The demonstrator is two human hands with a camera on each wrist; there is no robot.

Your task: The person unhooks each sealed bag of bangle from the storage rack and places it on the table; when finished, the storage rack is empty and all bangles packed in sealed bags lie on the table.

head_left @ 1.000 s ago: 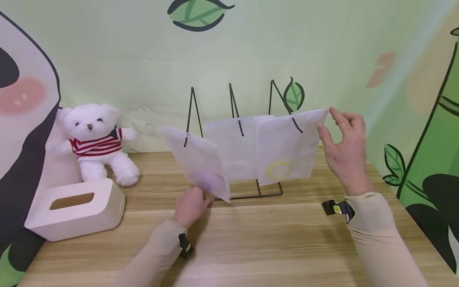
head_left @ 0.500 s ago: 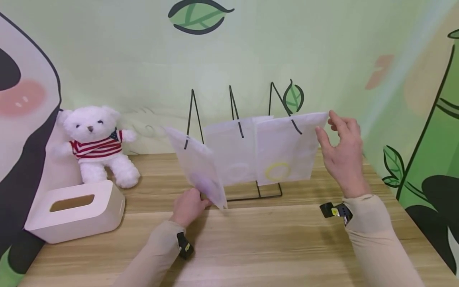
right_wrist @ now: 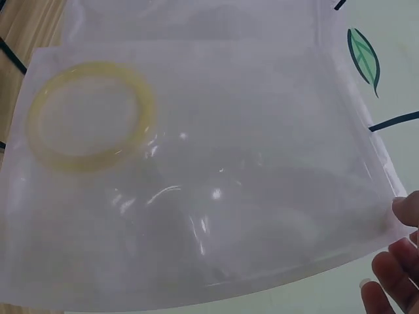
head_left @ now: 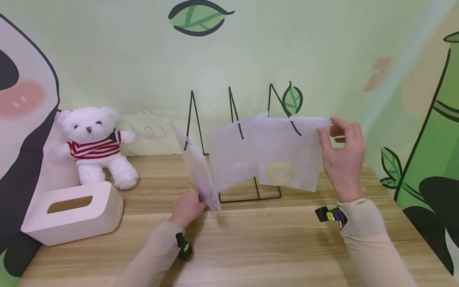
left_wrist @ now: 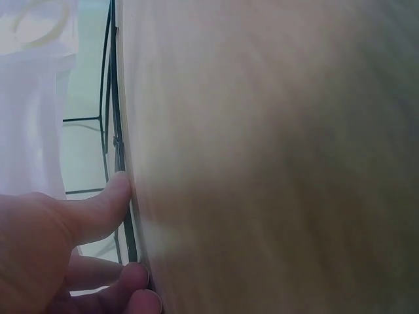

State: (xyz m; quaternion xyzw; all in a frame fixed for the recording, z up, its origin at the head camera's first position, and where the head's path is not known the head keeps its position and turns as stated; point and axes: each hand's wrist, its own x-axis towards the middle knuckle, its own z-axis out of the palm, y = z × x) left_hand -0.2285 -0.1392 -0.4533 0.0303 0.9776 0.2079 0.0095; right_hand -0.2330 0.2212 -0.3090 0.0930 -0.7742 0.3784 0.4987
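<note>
A black wire rack (head_left: 251, 199) with three tall hooks stands on the table, and translucent white bags hang from it. My left hand (head_left: 188, 207) holds the rack's base wire at the lower left; in the left wrist view the thumb and fingers close around the wire (left_wrist: 119, 131). Just above that hand, the left bag (head_left: 199, 169) hangs turned nearly edge-on, a purplish patch near its bottom. The middle bag (head_left: 231, 157) is partly overlapped by the right bag (head_left: 287, 149). My right hand (head_left: 344, 157) pinches the right bag's upper right corner. A yellow ring (right_wrist: 147, 108) shows low on this bag.
A white teddy bear (head_left: 95, 149) in a striped shirt sits at the back left against the wall. In front of it is a white tissue box (head_left: 82, 229). The green wall (head_left: 143, 52) with painted leaves rises close behind the rack.
The left bag has swung round, from facing forward to almost edge-on. The right bag's outer corner has dropped slightly with my right hand, leaving its top edge more level. My left hand stays put.
</note>
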